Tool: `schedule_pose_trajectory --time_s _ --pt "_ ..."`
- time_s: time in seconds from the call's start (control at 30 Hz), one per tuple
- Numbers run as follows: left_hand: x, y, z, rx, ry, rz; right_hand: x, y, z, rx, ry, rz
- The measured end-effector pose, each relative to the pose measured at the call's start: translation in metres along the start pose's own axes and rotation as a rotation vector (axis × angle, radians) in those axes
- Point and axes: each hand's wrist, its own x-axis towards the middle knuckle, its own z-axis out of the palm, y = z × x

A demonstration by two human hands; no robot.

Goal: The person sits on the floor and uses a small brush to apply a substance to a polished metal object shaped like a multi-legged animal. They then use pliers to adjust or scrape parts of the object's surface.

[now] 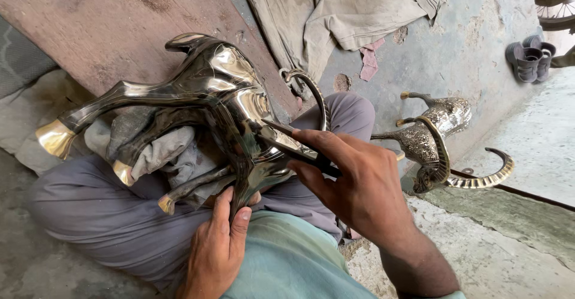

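We see a concrete floor (515,155) bearing a second brass animal figure (437,137), crumpled cloth (341,11) and sandals (530,59).

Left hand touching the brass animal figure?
Touching. Head view shows the left hand gripping the brass animal figure from below, thumb and fingers wrapped on it.

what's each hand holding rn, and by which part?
Left hand grips the polished metal animal figure by a leg near its underside, on the lap. Right hand pinches a thin dark tool by its rear end, tip against the figure's body.
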Motion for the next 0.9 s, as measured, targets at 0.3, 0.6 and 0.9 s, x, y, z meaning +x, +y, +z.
schedule_pose_trajectory --time_s 0.3,0.6,0.9 --pt "0.003 0.0 -0.003 -0.012 -0.012 0.004 0.007 0.0 0.003 -0.074 -0.027 0.002" --pt "0.003 -0.005 -0.003 0.013 0.008 0.035 0.01 -0.002 0.004 -0.113 -0.044 0.015" --pt "0.004 -0.005 -0.002 0.019 -0.054 -0.075 0.021 -0.005 -0.001 -0.568 -0.361 -0.262"
